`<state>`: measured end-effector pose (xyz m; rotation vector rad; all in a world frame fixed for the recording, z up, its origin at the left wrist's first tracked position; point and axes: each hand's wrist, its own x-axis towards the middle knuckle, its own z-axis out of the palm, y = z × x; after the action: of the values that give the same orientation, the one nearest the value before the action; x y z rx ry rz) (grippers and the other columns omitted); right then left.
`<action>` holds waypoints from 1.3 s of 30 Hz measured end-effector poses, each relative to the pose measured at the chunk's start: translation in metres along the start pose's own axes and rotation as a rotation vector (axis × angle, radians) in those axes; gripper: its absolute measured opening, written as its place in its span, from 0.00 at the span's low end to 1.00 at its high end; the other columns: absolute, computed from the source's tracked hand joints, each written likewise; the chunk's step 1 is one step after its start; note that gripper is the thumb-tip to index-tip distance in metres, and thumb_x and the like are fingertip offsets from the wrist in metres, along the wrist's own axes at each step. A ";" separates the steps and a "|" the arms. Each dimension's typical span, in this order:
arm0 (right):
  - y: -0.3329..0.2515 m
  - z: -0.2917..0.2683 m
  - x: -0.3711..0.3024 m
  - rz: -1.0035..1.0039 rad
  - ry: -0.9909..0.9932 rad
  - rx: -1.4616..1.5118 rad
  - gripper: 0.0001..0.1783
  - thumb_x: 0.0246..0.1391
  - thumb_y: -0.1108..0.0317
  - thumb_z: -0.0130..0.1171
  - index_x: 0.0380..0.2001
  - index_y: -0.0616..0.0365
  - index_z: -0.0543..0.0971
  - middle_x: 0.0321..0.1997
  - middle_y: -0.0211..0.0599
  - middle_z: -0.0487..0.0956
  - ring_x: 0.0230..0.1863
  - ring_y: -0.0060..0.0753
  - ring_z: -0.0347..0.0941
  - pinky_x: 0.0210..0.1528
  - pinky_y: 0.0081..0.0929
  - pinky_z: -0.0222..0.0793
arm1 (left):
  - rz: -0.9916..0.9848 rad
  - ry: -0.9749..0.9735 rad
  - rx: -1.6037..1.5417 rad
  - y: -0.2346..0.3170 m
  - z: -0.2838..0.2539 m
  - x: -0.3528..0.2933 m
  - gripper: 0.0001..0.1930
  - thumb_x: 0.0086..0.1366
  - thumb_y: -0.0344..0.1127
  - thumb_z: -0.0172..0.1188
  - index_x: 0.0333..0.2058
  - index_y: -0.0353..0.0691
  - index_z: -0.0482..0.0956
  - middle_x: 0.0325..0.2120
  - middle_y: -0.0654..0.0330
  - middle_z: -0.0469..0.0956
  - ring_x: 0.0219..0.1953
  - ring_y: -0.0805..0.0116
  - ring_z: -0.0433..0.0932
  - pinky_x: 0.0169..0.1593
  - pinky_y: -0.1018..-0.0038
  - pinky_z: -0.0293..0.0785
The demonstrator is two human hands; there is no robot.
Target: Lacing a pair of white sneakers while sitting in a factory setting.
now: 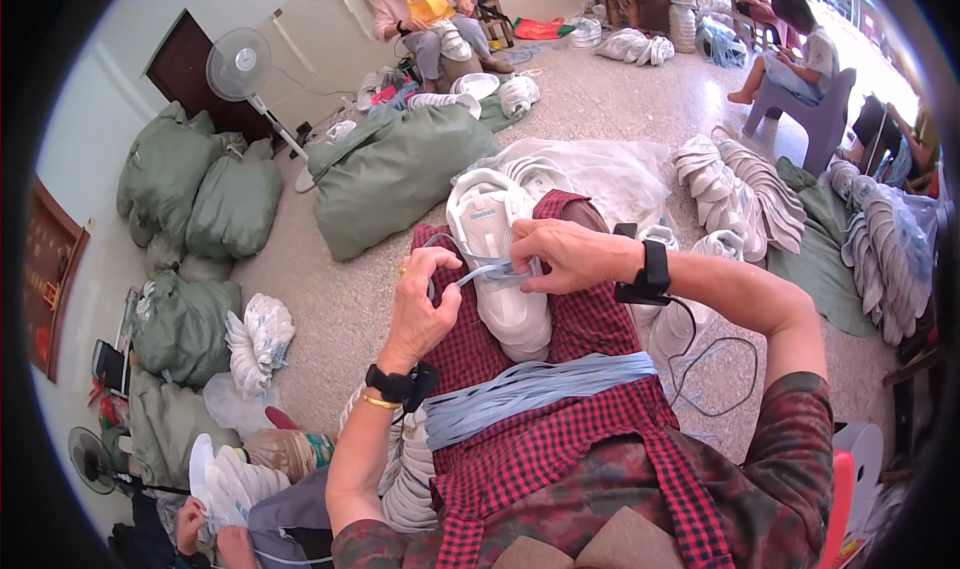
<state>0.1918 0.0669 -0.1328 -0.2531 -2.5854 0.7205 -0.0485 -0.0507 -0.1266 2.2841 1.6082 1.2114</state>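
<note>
A white sneaker upper (518, 324) lies on my lap, over the red-and-black checked apron (580, 314). Across it runs a light blue shoelace (487, 271), stretched between my two hands. My left hand (420, 304) pinches the lace at the left side of the shoe. On the right side, my right hand (568, 255) has fingers closed on the lace, close above the shoe; its fingertips partly hide the lace. A thick bundle of light blue laces (540, 394) lies across my lap, nearer to me than the shoe.
Stacks of white shoe uppers (715, 189) stand on the floor to the right and others (405, 479) beside my left arm. Green sacks (400, 179) lie at far left, near a standing fan (238, 64). A black cable (720, 374) loops from my right wrist. Several people sit around working.
</note>
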 end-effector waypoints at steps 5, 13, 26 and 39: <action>-0.001 0.007 0.008 0.018 0.070 0.022 0.16 0.46 0.63 0.67 0.23 0.63 0.73 0.30 0.44 0.71 0.33 0.48 0.72 0.35 0.41 0.65 | 0.025 0.014 0.029 -0.002 0.010 0.000 0.13 0.51 0.25 0.60 0.38 0.36 0.75 0.39 0.54 0.76 0.48 0.55 0.75 0.56 0.64 0.69; 0.006 0.017 0.005 0.203 0.291 -0.174 0.21 0.50 0.57 0.65 0.18 0.63 0.73 0.25 0.45 0.72 0.27 0.47 0.72 0.31 0.42 0.65 | -0.035 0.050 0.037 -0.007 0.027 0.005 0.12 0.52 0.28 0.65 0.34 0.35 0.73 0.33 0.53 0.73 0.38 0.55 0.75 0.45 0.64 0.72; -0.006 0.012 0.012 0.143 0.343 -0.254 0.17 0.48 0.60 0.65 0.35 0.59 0.74 0.29 0.46 0.77 0.36 0.50 0.78 0.36 0.41 0.70 | -0.357 -0.100 -0.280 -0.043 0.010 0.021 0.15 0.63 0.33 0.60 0.47 0.33 0.75 0.37 0.55 0.81 0.33 0.68 0.77 0.37 0.72 0.75; 0.000 0.004 0.013 0.134 0.187 -0.236 0.15 0.48 0.59 0.65 0.32 0.59 0.76 0.27 0.44 0.79 0.30 0.49 0.78 0.31 0.43 0.70 | -0.195 -0.169 -0.188 -0.010 0.014 0.027 0.07 0.58 0.32 0.67 0.31 0.35 0.79 0.20 0.65 0.72 0.21 0.77 0.67 0.27 0.77 0.66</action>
<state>0.1784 0.0683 -0.1314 -0.5449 -2.4884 0.4122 -0.0435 -0.0194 -0.1267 2.0047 1.5427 1.0453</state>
